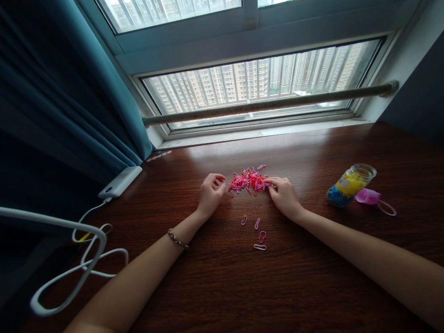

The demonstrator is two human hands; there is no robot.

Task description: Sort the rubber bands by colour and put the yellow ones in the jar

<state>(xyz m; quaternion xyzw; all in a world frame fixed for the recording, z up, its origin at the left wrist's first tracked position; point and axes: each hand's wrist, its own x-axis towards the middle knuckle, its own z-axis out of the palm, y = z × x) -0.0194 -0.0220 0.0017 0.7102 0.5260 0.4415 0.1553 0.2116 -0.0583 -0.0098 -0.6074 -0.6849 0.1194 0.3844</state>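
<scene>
A heap of small pink and red loops [249, 181] lies on the dark wooden table. At its left side is my left hand [211, 194], fingers curved and apart from the thumb, holding nothing. My right hand [283, 196] touches the heap's right edge, where its thumb and fingertips close on a pink loop [268, 184]; the fingers partly cover it. Nearer to me, several loose loops lie apart from the heap, among them a pink loop [262, 237] and a paler loop [260, 247]. One more loop [262, 166] sits just behind the heap.
To the right, a tilted glass jar [351, 185] with yellow and blue contents leans by a pink cap with a strap [368, 196]. At left are a white power bank [120, 182], white cable [100, 240] and blue curtain [114, 101]. A window and rail [270, 105] stand behind.
</scene>
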